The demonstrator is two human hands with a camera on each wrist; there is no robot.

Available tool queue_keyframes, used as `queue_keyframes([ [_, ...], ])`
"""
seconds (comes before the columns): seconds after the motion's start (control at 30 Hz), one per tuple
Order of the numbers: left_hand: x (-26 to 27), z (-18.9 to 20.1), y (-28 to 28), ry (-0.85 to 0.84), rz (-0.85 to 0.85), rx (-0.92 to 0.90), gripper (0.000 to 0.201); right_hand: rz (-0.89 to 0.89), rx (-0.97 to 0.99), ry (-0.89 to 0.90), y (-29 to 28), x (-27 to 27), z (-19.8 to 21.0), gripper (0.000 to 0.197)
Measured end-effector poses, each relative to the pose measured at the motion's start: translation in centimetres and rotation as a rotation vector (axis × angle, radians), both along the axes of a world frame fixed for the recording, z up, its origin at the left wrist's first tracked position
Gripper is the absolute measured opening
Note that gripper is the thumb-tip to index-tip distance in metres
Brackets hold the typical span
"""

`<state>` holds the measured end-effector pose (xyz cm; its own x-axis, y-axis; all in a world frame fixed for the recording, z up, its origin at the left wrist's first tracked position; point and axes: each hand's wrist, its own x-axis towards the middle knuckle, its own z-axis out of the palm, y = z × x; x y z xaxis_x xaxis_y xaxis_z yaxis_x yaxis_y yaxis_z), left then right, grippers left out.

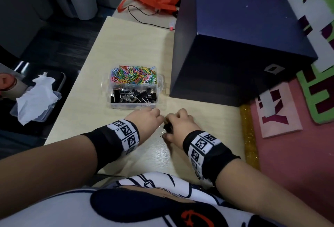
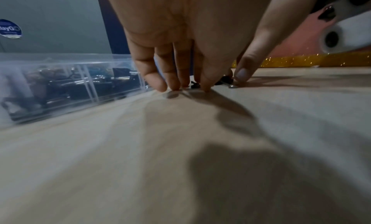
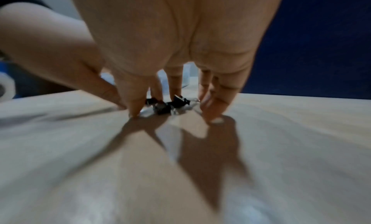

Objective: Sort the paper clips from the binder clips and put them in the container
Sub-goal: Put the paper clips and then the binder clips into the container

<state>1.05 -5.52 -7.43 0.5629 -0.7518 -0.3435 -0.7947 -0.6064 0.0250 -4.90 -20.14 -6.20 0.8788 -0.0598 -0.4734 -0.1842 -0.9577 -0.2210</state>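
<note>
Both hands' fingers (image 3: 212, 107) curled down around loose binder clips (image 3: 168, 106) on desk (image 1: 137, 42); firm hold unconfirmed. Risk: clips slipping, scattering during lift.

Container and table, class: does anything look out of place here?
Mostly tidy. The container holds coloured paper clips in its far compartment and black binder clips in the near one. The oddity is a few loose binder clips on the table, between the left hand and right hand.
</note>
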Motion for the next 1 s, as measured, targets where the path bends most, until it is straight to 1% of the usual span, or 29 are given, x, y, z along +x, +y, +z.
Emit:
queue_keyframes([
  [0.07, 0.2, 0.0, 0.1, 0.004, 0.026, 0.026, 0.04, 0.045, 0.016, -0.069, 0.2, -0.4, -0.6, 0.035],
  [0.13, 0.3, -0.3, 0.3, 0.037, 0.093, 0.03, 0.036, 0.031, 0.033, -0.09, 0.0, -0.4, -1.1, 0.03],
  [0.23, 0.1, -0.5, 0.3, 0.098, 0.187, 0.0, 0.023, -0.024, 0.026, -0.066, -0.5, -0.1, -1.1, 0.025],
  [0.33, 0.1, -0.5, 0.3, 0.133, 0.246, -0.01, 0.022, -0.012, -0.032, -0.022, -0.9, 0.3, -0.7, 0.021],
  [0.4, 0.0, -0.4, 0.8, 0.144, 0.259, -0.006, 0.023, -0.017, -0.042, 0.001, -1.0, 0.5, -0.4, 0.023],
  [0.57, 0.1, -0.5, 1.8, 0.138, 0.183, 0.058, 0.02, -0.043, -0.052, 0.062, -1.1, 1.1, -0.3, 0.024],
  [0.67, 0.5, -0.1, 2.7, 0.11, 0.191, -0.008, 0.015, -0.061, -0.064, 0.113, -1.2, 1.5, -0.4, 0.026],
  [0.77, 1.5, 1.1, 3.7, 0.044, 0.196, -0.131, 0.019, -0.054, -0.074, 0.136, -1.1, 2.3, 0.1, 0.016],
  [0.83, 2.5, 2.0, 4.7, -0.004, 0.234, -0.236, 0.02, -0.067, -0.065, 0.134, -0.7, 2.8, 0.7, 0.013],
  [0.9, 3.8, 2.6, 5.8, -0.051, 0.288, -0.317, 0.021, -0.117, -0.008, 0.067, -0.1, 3.3, 1.5, 0.009],
  [1.0, 5.5, 2.8, 7.3, -0.061, 0.368, -0.342, 0.026, -0.151, 0.135, -0.13, 1.3, 4.5, 2.8, 0.004],
])
